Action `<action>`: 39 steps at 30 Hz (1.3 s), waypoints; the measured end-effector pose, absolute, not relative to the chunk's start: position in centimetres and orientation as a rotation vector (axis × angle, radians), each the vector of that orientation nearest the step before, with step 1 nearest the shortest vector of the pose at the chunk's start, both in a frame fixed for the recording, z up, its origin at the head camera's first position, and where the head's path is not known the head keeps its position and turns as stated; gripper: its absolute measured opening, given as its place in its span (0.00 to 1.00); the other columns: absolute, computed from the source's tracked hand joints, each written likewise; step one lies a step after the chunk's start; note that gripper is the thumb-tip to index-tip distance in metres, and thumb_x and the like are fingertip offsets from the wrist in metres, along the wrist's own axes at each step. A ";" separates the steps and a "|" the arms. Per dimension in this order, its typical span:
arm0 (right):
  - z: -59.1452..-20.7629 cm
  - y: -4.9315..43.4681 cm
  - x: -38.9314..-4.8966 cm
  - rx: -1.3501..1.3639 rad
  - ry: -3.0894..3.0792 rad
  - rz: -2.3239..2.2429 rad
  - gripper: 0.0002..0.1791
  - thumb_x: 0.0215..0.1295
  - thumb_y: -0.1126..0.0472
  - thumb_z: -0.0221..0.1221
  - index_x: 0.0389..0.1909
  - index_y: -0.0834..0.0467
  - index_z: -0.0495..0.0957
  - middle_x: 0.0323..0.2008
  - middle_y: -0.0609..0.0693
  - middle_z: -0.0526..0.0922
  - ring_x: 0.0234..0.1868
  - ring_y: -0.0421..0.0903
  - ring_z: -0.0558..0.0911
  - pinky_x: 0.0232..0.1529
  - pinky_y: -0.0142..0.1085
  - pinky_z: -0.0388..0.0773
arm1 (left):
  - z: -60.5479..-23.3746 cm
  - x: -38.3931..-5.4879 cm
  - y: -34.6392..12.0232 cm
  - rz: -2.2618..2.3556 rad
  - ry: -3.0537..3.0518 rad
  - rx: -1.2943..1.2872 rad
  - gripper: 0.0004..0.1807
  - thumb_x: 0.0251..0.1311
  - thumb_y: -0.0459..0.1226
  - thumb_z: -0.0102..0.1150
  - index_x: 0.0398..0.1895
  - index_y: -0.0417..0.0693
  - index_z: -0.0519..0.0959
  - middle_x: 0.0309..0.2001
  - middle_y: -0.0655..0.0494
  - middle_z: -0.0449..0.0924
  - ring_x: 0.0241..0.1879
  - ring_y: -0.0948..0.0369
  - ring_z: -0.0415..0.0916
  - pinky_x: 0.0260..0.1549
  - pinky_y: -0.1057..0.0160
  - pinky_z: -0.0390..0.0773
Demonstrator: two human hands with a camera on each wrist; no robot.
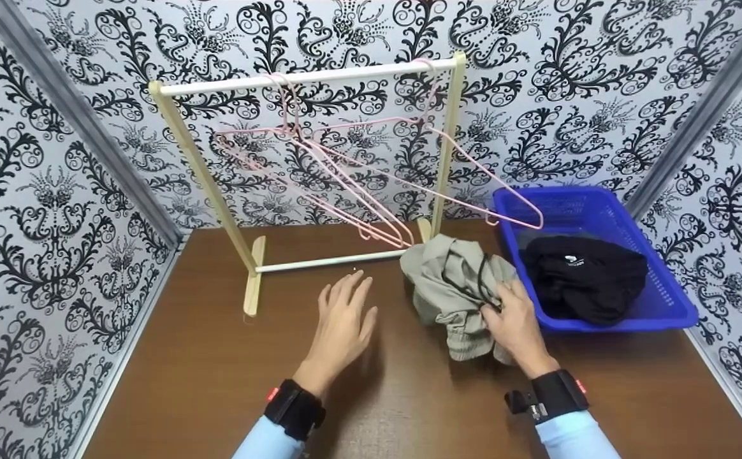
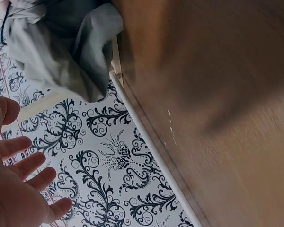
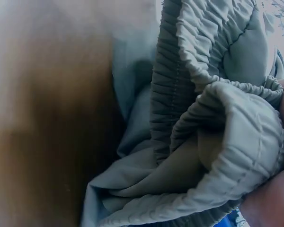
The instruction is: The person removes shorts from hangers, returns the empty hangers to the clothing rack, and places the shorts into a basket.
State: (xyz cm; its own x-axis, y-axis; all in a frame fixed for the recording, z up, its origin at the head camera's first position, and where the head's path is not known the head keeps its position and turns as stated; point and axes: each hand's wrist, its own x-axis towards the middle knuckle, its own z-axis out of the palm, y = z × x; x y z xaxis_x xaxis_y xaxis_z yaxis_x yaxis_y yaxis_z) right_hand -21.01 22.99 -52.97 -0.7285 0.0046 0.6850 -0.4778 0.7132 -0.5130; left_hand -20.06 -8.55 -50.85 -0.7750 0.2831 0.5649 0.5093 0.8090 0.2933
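My right hand (image 1: pixel 516 322) grips a bunched khaki garment with a gathered elastic waistband (image 1: pixel 457 290), held above the table just left of a basket. A dark cord runs across its folds. Close up in the right wrist view, the ruffled waistband (image 3: pixel 246 137) fills much of the frame, with part of the hand at the right edge. My left hand (image 1: pixel 342 322) hovers over the table left of the garment, fingers spread and holding nothing. In the left wrist view, its relaxed fingers (image 2: pixel 28 165) are apart from the hanging cloth (image 2: pixel 57 47).
A small rack with a white top rail (image 1: pixel 218 86) and wooden posts stands at the back. Several pink hangers (image 1: pixel 486 172) hang from it, one reaching over the basket's edge. The blue basket (image 1: pixel 664 287) at right contains black clothing (image 1: pixel 581 280). Patterned walls enclose the brown table (image 1: pixel 205 370).
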 end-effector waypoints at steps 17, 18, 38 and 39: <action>-49.2 25.2 -19.7 0.211 -2.052 1.007 0.14 0.46 0.76 0.64 0.38 0.71 0.83 0.33 0.61 0.77 0.35 0.55 0.75 0.41 0.33 0.69 | -50.2 -20.2 -7.8 -0.596 -2.410 -0.627 0.27 0.66 0.37 0.64 0.67 0.39 0.75 0.69 0.41 0.72 0.68 0.42 0.68 0.66 0.33 0.61; -48.9 25.4 -19.6 0.191 -2.048 1.006 0.15 0.46 0.75 0.64 0.39 0.70 0.84 0.33 0.61 0.78 0.35 0.55 0.76 0.42 0.32 0.69 | -50.2 -20.1 -7.8 -0.595 -2.406 -0.631 0.27 0.66 0.37 0.64 0.67 0.39 0.75 0.69 0.41 0.72 0.68 0.42 0.68 0.66 0.33 0.61; -44.4 28.6 -17.8 -0.373 -1.995 1.286 0.07 0.57 0.70 0.66 0.34 0.68 0.79 0.25 0.37 0.76 0.28 0.33 0.73 0.34 0.24 0.69 | -49.5 -20.2 -7.3 -0.596 -2.416 -0.647 0.27 0.68 0.38 0.62 0.68 0.38 0.74 0.69 0.41 0.71 0.68 0.41 0.68 0.68 0.34 0.60; -44.2 28.8 -17.8 -0.387 -1.992 1.296 0.06 0.57 0.69 0.66 0.32 0.66 0.78 0.24 0.35 0.75 0.27 0.33 0.73 0.33 0.24 0.70 | -49.5 -20.2 -7.2 -0.596 -2.416 -0.648 0.27 0.68 0.38 0.62 0.68 0.38 0.74 0.69 0.41 0.71 0.68 0.42 0.68 0.68 0.34 0.60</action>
